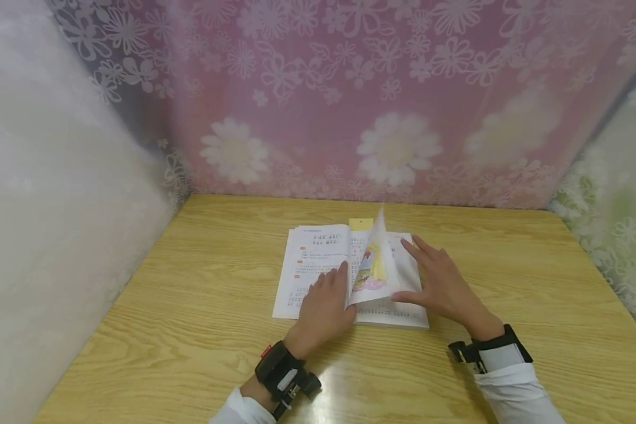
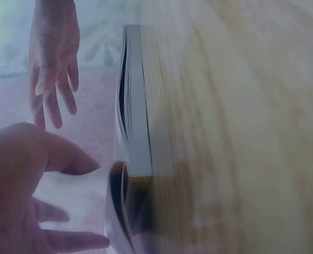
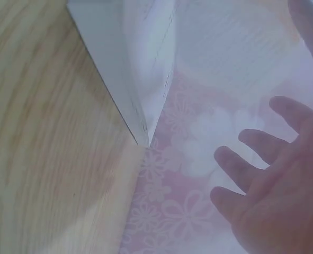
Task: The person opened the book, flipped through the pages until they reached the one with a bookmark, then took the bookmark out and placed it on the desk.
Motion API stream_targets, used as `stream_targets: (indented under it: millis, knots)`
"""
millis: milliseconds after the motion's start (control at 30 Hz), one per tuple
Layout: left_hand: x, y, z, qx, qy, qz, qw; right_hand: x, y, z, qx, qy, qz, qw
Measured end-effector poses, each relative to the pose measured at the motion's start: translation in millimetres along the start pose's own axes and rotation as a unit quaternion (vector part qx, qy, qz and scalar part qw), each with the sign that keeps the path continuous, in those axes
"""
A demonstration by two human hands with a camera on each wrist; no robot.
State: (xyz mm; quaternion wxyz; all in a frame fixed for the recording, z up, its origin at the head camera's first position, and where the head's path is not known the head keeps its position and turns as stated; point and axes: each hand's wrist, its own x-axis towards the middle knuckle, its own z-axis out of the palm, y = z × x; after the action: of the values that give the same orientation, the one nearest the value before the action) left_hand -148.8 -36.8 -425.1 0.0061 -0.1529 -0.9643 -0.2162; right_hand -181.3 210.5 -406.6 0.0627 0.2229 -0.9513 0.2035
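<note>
Head view: print [image 1: 323, 257] too small to read, left grip [image 1: 323, 309] covers part of the left page [image 1: 291, 294], lifted page [image 1: 373, 268] hides some of the page beneath [image 1: 404, 275], both sleeves [image 1: 516, 391] and counter [image 1: 164, 306] cut off by bottom edge.

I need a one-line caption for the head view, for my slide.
Left hand resting on an open book, right hand near a raised, illustrated page.
</note>
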Motion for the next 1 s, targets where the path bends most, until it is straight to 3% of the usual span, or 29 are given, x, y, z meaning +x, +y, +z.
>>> stream_targets:
  millis: [167, 367, 600, 800, 1000]
  knots:
    - [-1.2, -8.1, 0.0, -0.034, 0.049, 0.001, 0.9982, -2, 1, 1, 0.013, -0.015, 0.005, 1.0]
    - [-3.1, -22.8, -0.5, -0.047, 0.117, 0.027, 0.9917, -6, 4, 6, 0.021, -0.047, 0.019, 0.998]
    - [-3.1, -29.0, -2.7, -0.04, 0.137, 0.004, 0.9897, -11, 10, 11, 0.007, -0.066, 0.01, 0.998]
    - [-3.4, -29.9, -3.6, -0.012, 0.133, -0.017, 0.9908, -13, 14, 13, 0.012, -0.079, 0.01, 0.997]
    - [-1.9, -32.2, -5.2, 0.099, 0.163, -0.017, 0.9816, -13, 18, 12, 0.021, -0.093, 0.012, 0.995]
